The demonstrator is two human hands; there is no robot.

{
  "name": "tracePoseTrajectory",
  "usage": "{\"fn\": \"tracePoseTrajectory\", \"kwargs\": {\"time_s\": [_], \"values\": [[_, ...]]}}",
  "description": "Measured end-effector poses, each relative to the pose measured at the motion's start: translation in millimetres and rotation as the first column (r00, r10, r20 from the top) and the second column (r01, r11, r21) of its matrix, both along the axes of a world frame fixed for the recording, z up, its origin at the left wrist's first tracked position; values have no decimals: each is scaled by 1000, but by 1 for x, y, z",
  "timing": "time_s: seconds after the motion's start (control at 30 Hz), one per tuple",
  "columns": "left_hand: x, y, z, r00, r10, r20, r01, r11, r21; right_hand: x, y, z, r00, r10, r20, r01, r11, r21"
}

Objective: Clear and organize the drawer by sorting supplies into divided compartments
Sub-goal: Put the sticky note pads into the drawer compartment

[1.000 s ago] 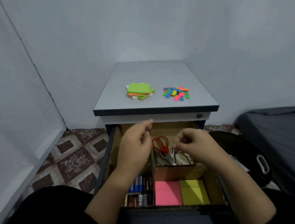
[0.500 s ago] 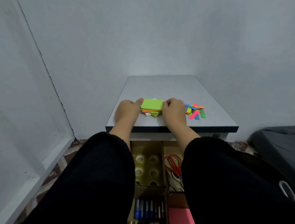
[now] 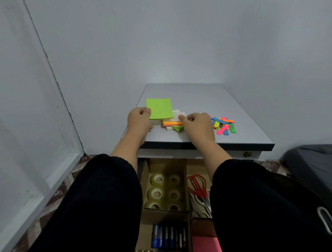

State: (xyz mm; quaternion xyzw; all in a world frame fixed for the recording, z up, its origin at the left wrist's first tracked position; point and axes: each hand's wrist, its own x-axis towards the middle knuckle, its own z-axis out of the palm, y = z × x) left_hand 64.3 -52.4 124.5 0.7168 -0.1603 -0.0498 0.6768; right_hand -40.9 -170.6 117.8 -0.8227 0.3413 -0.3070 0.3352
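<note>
On the grey cabinet top (image 3: pixel 200 100), her left hand (image 3: pixel 139 118) pinches the green pad (image 3: pixel 159 108); her right hand (image 3: pixel 196 123) grips the stack (image 3: pixel 173 124) between them. Loose sheets could slide off, scattering.

Green pad (image 3: pixel 159 108): lifted off the note stack (image 3: pixel 172 124) and tilted up, pinched at its lower left corner by the left hand (image 3: pixel 139 118). Right hand (image 3: pixel 197 123): shifted onto the stack's right edge, white sheets (image 3: pixel 179 113) now exposed.
</note>
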Motion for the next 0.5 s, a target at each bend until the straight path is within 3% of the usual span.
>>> {"fn": "tracePoseTrajectory", "kwargs": {"time_s": [0.2,0.5], "values": [[1,0,0,998,48,-47,-49,999,-16,-3,2,4,999,15,-48,-16,1000,-8],[2,1,-2,997,55,-46,-56,998,-16,-8,-3,5,975,115,193,-157,963,221]]}}
